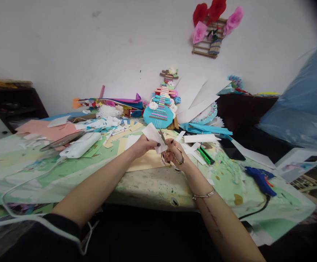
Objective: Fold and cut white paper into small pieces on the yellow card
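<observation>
My left hand (144, 145) pinches a piece of white paper (153, 135) above the middle of the table. In my right hand (177, 150) is a pair of scissors (178, 160) with gold-coloured handles, my fingers around the loops. The blades point up and away, lying against the right edge of the paper; whether they are cutting into it I cannot tell. Below both hands lies a cream sheet (143, 163) on the table. A green utility knife (205, 154) and white paper strips (193, 152) rest just right of my right hand.
A blue glue gun (260, 179) with a black cord lies at the right, near a dark phone (232, 149). A white power bank-like box (81, 145) with a cable sits left. Behind stands a blue paper guitar (158, 115); paper scraps cover the table's back.
</observation>
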Available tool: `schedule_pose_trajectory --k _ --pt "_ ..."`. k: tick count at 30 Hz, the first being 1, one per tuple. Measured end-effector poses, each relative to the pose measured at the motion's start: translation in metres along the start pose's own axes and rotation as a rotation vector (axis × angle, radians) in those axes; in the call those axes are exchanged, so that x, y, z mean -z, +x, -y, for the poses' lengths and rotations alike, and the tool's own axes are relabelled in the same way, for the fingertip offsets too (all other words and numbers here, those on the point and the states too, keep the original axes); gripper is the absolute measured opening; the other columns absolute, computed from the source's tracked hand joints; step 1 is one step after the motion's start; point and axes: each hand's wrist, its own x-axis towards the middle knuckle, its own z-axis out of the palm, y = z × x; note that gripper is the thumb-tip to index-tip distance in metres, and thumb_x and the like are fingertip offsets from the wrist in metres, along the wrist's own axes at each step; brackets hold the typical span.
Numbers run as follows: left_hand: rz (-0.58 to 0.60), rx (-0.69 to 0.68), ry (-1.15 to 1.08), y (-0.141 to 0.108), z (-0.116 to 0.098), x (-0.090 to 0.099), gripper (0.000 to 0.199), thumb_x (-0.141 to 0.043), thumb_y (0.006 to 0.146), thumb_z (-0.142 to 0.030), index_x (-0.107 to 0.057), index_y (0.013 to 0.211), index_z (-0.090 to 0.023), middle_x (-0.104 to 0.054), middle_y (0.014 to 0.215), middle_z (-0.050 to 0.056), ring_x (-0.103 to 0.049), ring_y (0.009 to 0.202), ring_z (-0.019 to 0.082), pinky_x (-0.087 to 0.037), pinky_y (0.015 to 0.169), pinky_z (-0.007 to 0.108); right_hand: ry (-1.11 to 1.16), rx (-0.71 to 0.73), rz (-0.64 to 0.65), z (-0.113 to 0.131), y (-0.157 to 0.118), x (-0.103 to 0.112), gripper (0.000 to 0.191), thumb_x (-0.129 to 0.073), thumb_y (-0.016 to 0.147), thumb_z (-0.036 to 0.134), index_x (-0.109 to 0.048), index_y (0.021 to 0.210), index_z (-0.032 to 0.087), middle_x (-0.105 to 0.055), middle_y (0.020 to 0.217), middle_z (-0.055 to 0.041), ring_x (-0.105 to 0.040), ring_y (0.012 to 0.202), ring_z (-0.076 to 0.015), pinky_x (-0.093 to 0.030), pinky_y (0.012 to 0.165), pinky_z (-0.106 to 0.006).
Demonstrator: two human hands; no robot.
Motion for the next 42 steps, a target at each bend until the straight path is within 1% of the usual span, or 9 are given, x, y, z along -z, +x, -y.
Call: schedule_pose_trajectory --k 6,14,20,24,28,33,36,39,42 --pt "-0.022 -0.043 0.063 0.0013 0.0033 0.0009 0.056 -0.071 0.053 -0.013 -0.062 0.108 -0.012 -0.069 0.092 0.009 -0.063 0.08 0.022 -0.046 0.067 0.029 0.015 0.006 -0.019 -0.0025 0.0028 0.0022 0.057 -0.061 0.064 0.068 -0.036 0.089 0.023 -0.054 0.049 0.0063 -0.043 0.032 -0.008 -0.033 0.034 -0.019" --pt "0.036 -0.034 0.104 0.0001 0.0025 -0.0006 0.05 -0.071 0.053 -0.012 -0.064 0.102 -0.012 -0.07 0.082 0.008 -0.063 0.07 0.02 -0.047 0.064 0.03 0.006 0.011 0.036 -0.0052 0.0043 0.0044 0.05 -0.059 0.07 0.064 -0.039 0.09 0.022 -0.059 0.057 0.003 -0.05 0.036 -0.0096 -0.039 0.036 -0.021" --pt "0.05 -0.025 0.093 0.0001 0.0039 -0.0014 0.05 -0.072 0.054 -0.014 -0.063 0.103 -0.014 -0.07 0.084 0.008 -0.063 0.073 0.021 -0.048 0.065 0.031 -0.006 0.067 -0.014 -0.0053 0.0043 0.0031 0.054 -0.062 0.065 0.065 -0.038 0.091 0.023 -0.052 0.045 0.0082 -0.041 0.029 -0.0078 -0.031 0.031 -0.017" --pt "0.067 -0.02 0.09 0.0005 0.006 -0.0004 0.049 -0.071 0.055 -0.013 -0.063 0.104 -0.014 -0.07 0.081 0.007 -0.064 0.072 0.021 -0.048 0.065 0.03 -0.035 0.088 -0.076 -0.0056 0.0047 0.0042 0.052 -0.067 0.063 0.059 -0.039 0.088 0.023 -0.052 0.044 0.0092 -0.039 0.029 -0.006 -0.027 0.03 -0.014" --pt "0.067 -0.017 0.093 0.001 0.0066 -0.0002 0.049 -0.07 0.055 -0.012 -0.063 0.104 -0.013 -0.07 0.079 0.007 -0.064 0.073 0.022 -0.048 0.066 0.031 -0.059 0.074 -0.084 -0.0056 0.0047 0.0046 0.053 -0.067 0.063 0.059 -0.038 0.09 0.023 -0.053 0.044 0.0086 -0.038 0.028 -0.0052 -0.024 0.03 -0.013" --pt "0.053 -0.012 0.113 0.0014 0.006 -0.0002 0.053 -0.071 0.054 -0.013 -0.062 0.106 -0.011 -0.07 0.086 0.008 -0.063 0.077 0.021 -0.047 0.067 0.029 -0.01 0.08 -0.095 -0.0024 0.003 -0.0005 0.058 -0.067 0.058 0.064 -0.039 0.087 0.022 -0.049 0.047 0.0094 -0.038 0.029 -0.0047 -0.023 0.03 -0.015" --pt "0.072 -0.032 0.118 0.0011 0.0058 -0.0004 0.053 -0.072 0.054 -0.014 -0.061 0.106 -0.011 -0.069 0.089 0.009 -0.063 0.078 0.021 -0.047 0.068 0.029 0.021 0.064 -0.071 -0.0022 0.0024 -0.0016 0.057 -0.063 0.062 0.065 -0.04 0.092 0.022 -0.05 0.048 0.0088 -0.039 0.03 -0.0057 -0.025 0.031 -0.016" --pt "0.093 -0.044 0.123 0.001 0.0063 -0.0006 0.048 -0.071 0.055 -0.014 -0.063 0.102 -0.01 -0.069 0.089 0.01 -0.063 0.076 0.022 -0.048 0.068 0.031 0.034 0.046 -0.037 -0.004 0.0027 0.0006 0.056 -0.061 0.065 0.064 -0.04 0.096 0.023 -0.049 0.045 0.0097 -0.039 0.03 -0.0065 -0.03 0.033 -0.017" --pt "0.073 -0.047 0.142 0.0016 0.0075 -0.0007 0.041 -0.07 0.054 -0.015 -0.064 0.094 -0.009 -0.07 0.083 0.01 -0.063 0.073 0.022 -0.048 0.066 0.032 0.035 0.072 -0.017 -0.0065 0.0036 0.0038 0.054 -0.063 0.065 0.062 -0.038 0.094 0.023 -0.048 0.043 0.0104 -0.04 0.03 -0.0075 -0.03 0.033 -0.016"
